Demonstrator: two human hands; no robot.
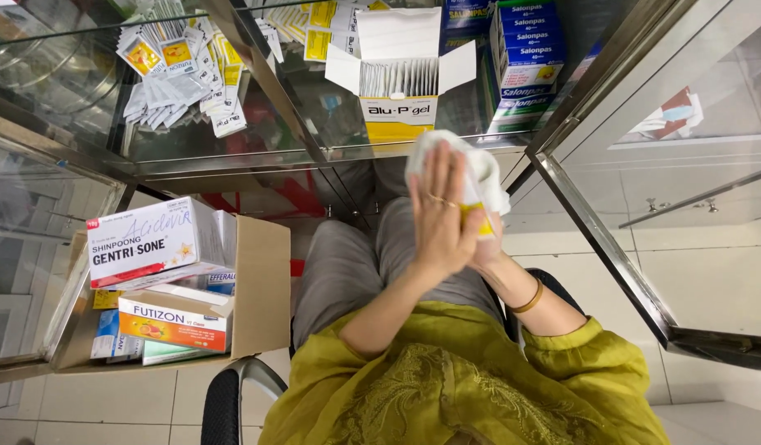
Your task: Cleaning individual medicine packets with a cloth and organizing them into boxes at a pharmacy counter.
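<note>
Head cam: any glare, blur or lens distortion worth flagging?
Head view: sharp overall, even indoor light; reflections wash the glass shelf and glass door; wide lens bends the metal frame toward the edges; left hand covers most of the right hand and white packets.

The person wears an olive-green tunic with embroidered front (446, 387), grey trousers (347, 264), a thin gold ring on the left hand (440, 216) and a gold bangle (529, 300) on the right wrist.
</note>
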